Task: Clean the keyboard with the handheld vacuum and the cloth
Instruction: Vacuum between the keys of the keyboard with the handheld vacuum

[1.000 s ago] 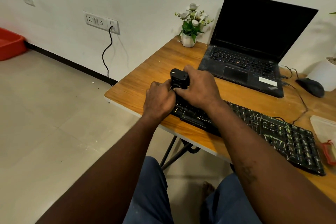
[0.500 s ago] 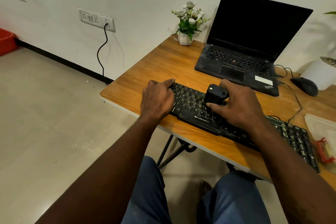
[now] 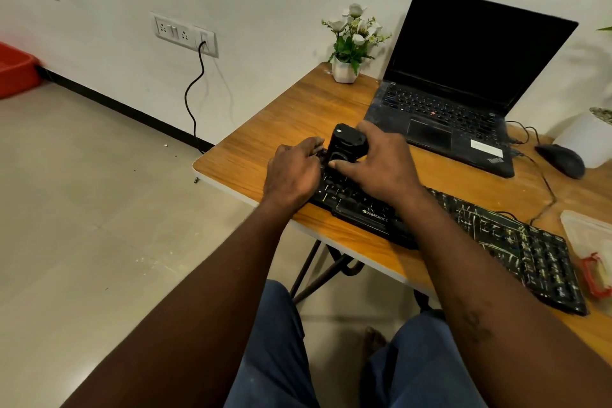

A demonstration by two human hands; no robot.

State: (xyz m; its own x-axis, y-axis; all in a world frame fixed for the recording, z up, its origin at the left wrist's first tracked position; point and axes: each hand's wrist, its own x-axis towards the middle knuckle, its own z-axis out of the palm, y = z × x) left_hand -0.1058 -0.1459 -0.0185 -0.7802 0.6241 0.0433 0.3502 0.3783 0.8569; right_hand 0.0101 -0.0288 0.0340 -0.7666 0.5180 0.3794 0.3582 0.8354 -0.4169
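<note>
A long black keyboard [image 3: 490,235] lies slantwise along the front edge of the wooden table [image 3: 298,116]. My right hand [image 3: 381,162] grips a small black handheld vacuum [image 3: 346,146] that stands upright on the keyboard's left end. My left hand [image 3: 293,172] rests on the keyboard's left edge, fingers curled over it, right beside the vacuum. Pale specks cover the keys on the keyboard's right half. The vacuum's nozzle is hidden beneath it. I cannot make out a cloth for certain.
An open black laptop [image 3: 463,83] stands behind the keyboard, with a white flower pot [image 3: 346,69] to its left and a black mouse [image 3: 561,161] to its right. A clear bag with a red clip [image 3: 592,255] lies at the right edge. A cable hangs from the wall socket [image 3: 185,33].
My right hand has slid the vacuum back leftward along the keyboard, from its middle to its left end. My left hand has stayed on the keyboard's left edge.
</note>
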